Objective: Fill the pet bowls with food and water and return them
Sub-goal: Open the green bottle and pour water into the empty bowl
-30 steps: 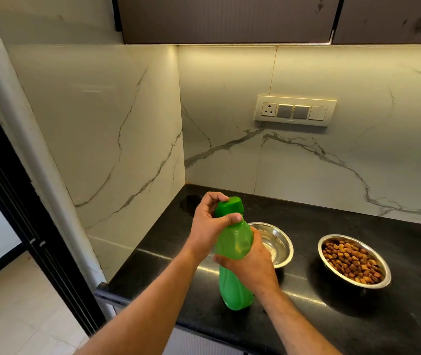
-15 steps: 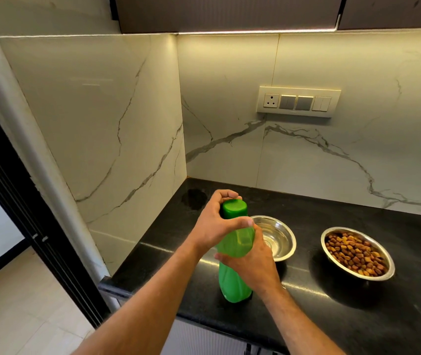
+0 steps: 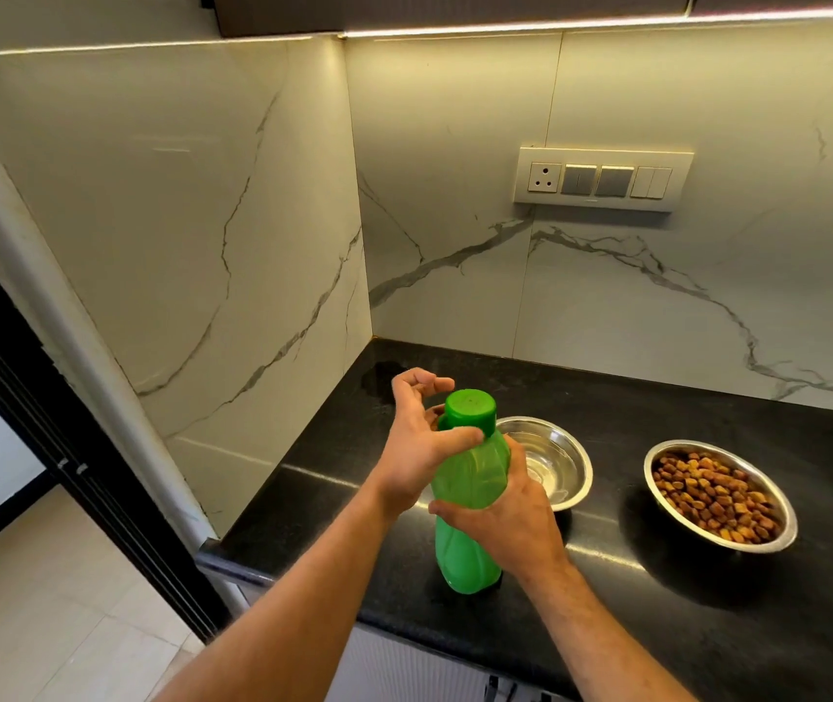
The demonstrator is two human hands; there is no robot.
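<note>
Two hands hold the green bottle [image 3: 470, 478]: right hand [image 3: 505, 514] grips its body; left hand [image 3: 419, 438] pinches the cap [image 3: 470, 410]; beside it, two steel bowls [image 3: 554, 461].

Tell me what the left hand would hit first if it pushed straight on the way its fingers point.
The green cap. The left hand reaches rightward, thumb already on the bottle just under it, fingers curled around the cap's far side. Beyond sits the empty steel bowl, though depth is unclear.
</note>
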